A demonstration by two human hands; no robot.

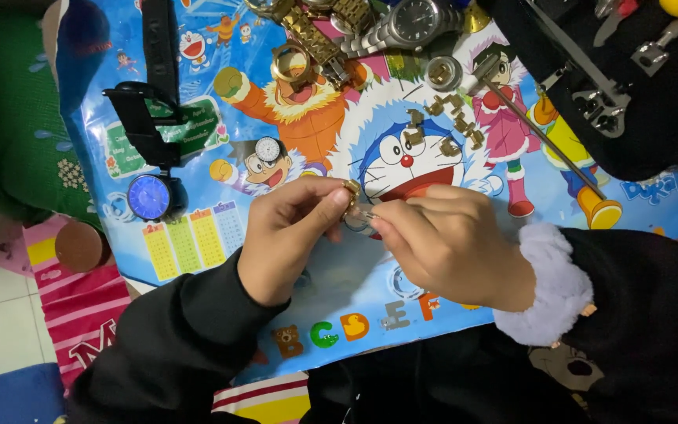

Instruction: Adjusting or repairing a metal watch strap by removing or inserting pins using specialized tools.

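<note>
Over mat (198,243): both hands pinching watch part (357,218)

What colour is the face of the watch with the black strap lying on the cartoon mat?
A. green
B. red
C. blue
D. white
C: the round face of the black-strap watch, lying on the cartoon mat out beyond the left hand, shines blue.

Left hand (288,235) and right hand (441,239) pinch a small watch part (356,216) above cartoon mat (355,330); blue-faced watch (149,196), loose gold links (445,126) nearby.
</note>
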